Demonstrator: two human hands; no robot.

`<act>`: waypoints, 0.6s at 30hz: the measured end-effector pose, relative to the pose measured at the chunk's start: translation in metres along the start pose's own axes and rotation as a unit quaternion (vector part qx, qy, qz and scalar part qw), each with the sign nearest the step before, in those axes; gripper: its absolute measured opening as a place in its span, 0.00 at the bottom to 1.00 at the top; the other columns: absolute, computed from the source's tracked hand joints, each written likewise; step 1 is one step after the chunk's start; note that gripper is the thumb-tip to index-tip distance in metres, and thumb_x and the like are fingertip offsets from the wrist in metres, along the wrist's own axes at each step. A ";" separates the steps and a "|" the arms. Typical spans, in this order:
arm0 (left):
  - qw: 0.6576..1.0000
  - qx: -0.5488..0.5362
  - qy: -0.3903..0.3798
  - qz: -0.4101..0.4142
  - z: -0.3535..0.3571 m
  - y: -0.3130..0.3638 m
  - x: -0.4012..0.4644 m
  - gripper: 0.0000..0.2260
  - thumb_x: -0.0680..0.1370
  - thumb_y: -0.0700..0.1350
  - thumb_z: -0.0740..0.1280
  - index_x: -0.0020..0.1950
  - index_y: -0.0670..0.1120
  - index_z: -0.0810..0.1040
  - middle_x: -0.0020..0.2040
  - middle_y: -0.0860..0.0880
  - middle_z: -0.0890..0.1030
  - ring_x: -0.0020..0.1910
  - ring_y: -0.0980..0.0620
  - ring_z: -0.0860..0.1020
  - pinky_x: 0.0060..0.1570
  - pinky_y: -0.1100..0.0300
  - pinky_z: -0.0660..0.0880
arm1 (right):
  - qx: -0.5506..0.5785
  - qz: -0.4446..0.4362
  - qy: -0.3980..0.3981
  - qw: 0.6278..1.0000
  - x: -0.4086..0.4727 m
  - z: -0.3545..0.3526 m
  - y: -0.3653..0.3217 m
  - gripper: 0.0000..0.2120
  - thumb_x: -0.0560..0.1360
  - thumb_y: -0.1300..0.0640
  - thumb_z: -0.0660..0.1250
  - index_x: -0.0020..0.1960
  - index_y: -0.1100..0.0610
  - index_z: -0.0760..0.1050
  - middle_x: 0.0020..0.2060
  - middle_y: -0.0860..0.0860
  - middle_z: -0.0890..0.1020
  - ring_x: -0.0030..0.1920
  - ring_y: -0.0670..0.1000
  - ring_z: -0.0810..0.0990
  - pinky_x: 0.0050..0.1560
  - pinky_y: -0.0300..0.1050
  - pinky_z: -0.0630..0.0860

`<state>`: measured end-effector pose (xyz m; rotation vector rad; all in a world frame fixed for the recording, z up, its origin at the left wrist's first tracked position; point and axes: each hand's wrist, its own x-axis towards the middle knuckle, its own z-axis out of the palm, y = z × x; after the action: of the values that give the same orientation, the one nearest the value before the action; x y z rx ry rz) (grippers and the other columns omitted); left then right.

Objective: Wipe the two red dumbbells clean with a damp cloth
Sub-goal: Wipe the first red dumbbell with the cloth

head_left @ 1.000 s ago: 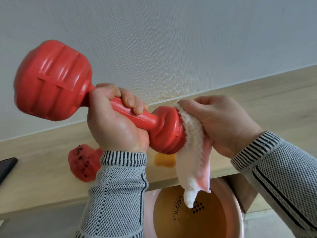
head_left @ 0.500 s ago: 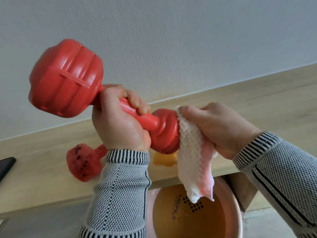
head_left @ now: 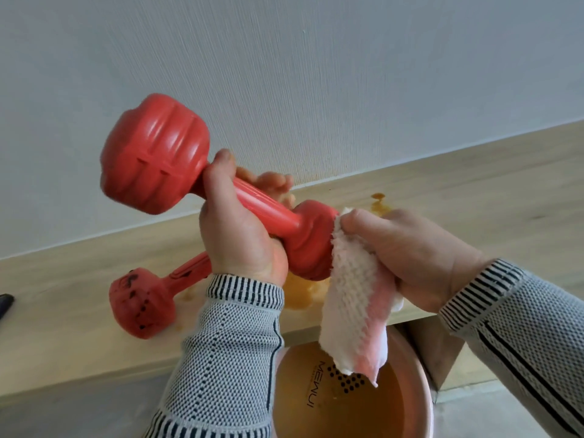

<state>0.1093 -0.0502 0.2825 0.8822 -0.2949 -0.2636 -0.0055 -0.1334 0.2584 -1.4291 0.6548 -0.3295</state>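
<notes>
Here, a pale wooden tabotop would be wrong to call clean: Here the pale wooden tabletop (head_left: 474,197) meets a white textured wall (head_left: 316,74).
Orange stains (head_left: 377,203) mark it; left hand (head_left: 240,235) grips the raised red plastic dumbbell (head_left: 164,156), right hand (head_left: 414,257) clutches the white-pink cloth (head_left: 354,298).

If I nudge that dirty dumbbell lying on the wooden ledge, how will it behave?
The dirty dumbbell probably rolls, since its heads look rounded and it lies on its side. Its glossy moulded shell suggests hollow plastic, likely light. The orange spill beside it may make it slide.

One red dumbbell (head_left: 177,172) is held tilted in the air, white-pink cloth (head_left: 355,298) against its lower end; the other, dirt-spotted dumbbell (head_left: 142,303) lies on the wooden ledge (head_left: 63,305)
</notes>
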 end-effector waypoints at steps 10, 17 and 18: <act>0.991 -0.042 0.121 -0.029 0.007 0.000 -0.007 0.15 0.76 0.48 0.68 0.32 0.48 0.67 0.26 0.51 0.69 0.24 0.52 0.69 0.34 0.56 0.70 | -0.053 -0.092 0.018 0.994 -0.010 0.002 0.003 0.20 0.67 0.51 0.70 0.37 0.71 0.79 0.29 0.56 0.80 0.31 0.52 0.79 0.35 0.46 0.76; 0.997 -0.048 0.061 -0.016 0.006 -0.001 -0.012 0.16 0.76 0.45 0.65 0.30 0.47 0.65 0.24 0.51 0.66 0.23 0.51 0.66 0.32 0.58 0.67 | -0.089 -0.063 0.094 0.990 0.000 -0.001 -0.002 0.20 0.66 0.43 0.67 0.34 0.62 0.77 0.28 0.54 0.77 0.31 0.53 0.77 0.34 0.47 0.74; 0.998 -0.046 0.050 -0.009 0.007 -0.001 -0.013 0.16 0.76 0.44 0.65 0.29 0.47 0.65 0.25 0.51 0.65 0.23 0.51 0.66 0.32 0.58 0.67 | -0.083 -0.053 0.098 0.990 0.002 -0.003 -0.003 0.21 0.67 0.41 0.67 0.33 0.61 0.77 0.29 0.54 0.78 0.32 0.53 0.78 0.36 0.49 0.75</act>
<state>0.0946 -0.0514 0.2837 0.8044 -0.1808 -0.2460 -0.0053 -0.1375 0.2610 -1.6076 0.7812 -0.5128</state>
